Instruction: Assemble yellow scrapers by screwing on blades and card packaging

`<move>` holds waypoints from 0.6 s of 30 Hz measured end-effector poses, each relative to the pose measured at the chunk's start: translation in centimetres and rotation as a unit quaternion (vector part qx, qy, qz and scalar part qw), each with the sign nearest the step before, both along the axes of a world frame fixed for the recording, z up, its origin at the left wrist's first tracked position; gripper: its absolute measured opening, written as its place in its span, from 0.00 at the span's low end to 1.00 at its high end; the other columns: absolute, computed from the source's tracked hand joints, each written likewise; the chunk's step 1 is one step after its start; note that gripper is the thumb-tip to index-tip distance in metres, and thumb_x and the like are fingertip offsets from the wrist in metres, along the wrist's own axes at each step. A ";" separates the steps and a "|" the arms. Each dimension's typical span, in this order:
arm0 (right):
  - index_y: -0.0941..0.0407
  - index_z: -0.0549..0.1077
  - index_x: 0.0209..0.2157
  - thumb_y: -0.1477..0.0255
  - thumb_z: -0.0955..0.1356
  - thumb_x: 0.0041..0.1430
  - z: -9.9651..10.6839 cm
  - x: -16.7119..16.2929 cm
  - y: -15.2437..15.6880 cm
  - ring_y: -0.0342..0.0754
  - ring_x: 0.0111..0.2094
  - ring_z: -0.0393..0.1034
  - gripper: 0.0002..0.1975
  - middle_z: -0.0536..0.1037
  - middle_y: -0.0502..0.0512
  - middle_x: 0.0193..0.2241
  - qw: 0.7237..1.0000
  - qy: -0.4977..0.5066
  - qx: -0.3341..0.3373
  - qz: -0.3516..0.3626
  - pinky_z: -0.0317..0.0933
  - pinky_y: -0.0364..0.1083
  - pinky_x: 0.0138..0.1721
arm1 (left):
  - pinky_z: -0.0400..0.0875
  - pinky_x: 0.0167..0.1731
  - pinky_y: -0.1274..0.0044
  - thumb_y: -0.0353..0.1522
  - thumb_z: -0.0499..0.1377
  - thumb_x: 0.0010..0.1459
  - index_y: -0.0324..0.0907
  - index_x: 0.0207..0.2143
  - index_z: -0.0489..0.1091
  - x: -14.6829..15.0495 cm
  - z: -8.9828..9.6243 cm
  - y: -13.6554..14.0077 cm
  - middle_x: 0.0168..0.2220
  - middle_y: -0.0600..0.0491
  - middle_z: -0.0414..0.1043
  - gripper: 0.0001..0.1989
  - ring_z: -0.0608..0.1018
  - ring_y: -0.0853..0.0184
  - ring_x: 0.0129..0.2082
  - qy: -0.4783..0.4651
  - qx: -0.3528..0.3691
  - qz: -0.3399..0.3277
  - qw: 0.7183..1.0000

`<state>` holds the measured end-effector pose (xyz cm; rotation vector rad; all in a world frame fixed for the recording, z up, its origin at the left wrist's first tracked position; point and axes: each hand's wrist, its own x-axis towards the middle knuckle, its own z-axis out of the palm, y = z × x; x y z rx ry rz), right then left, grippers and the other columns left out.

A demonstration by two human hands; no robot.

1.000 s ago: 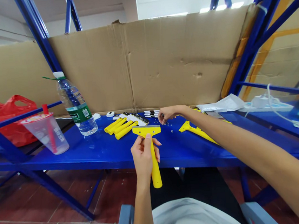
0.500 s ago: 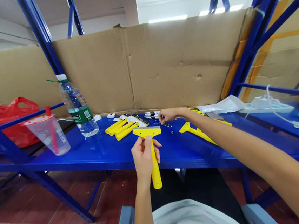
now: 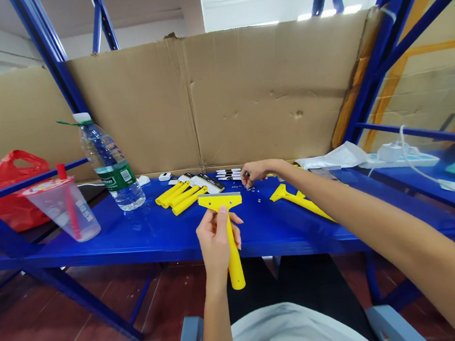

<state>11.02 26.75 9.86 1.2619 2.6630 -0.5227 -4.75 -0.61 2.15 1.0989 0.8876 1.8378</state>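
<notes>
My left hand (image 3: 213, 241) is wrapped around the handle of a yellow scraper (image 3: 235, 261), thumb on its neck. The scraper stands head up, with a metal strip along its wide top edge. My right hand (image 3: 255, 173) reaches far over the blue table, fingertips pinched down among small metal screws (image 3: 258, 193). A small dark thing shows at those fingers, too small to name. Left of the hand lie several finished-looking yellow scrapers (image 3: 182, 199) with black-and-white cards at their heads. Another yellow scraper (image 3: 298, 201) lies under my right forearm, partly hidden.
A water bottle (image 3: 115, 170) and a plastic cup with a red straw (image 3: 65, 213) stand on the left of the blue table (image 3: 157, 241). Black-and-white strips (image 3: 228, 174) lie by the cardboard wall (image 3: 133, 110). A white bag (image 3: 333, 156) and a cable (image 3: 432, 167) are on the right.
The view has shifted slightly, so most things sit a little further left. My right hand stays at the screws, and my left hand keeps hold of the scraper.
</notes>
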 end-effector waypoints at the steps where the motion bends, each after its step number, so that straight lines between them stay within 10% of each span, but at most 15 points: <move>1: 0.59 0.84 0.44 0.68 0.78 0.53 0.0 0.1 0.0 0.41 0.24 0.62 0.16 0.81 0.51 0.31 1.000 -0.001 -0.001 0.000 0.57 0.43 0.27 | 0.66 0.12 0.80 0.50 0.67 0.67 0.42 0.33 0.70 0.0 0.0 0.0 0.30 0.53 0.80 0.22 0.71 0.74 0.14 -0.001 0.001 0.001 1.000; 18: 0.60 0.83 0.41 0.72 0.75 0.57 0.4 -0.4 -1.9 0.41 0.22 0.63 0.10 0.79 0.51 0.28 1.000 0.013 0.014 0.005 0.58 0.43 0.26 | 0.65 0.12 0.79 0.49 0.67 0.67 0.41 0.33 0.71 0.0 -0.1 0.1 0.30 0.53 0.80 0.21 0.71 0.73 0.14 -0.001 0.010 -0.004 1.000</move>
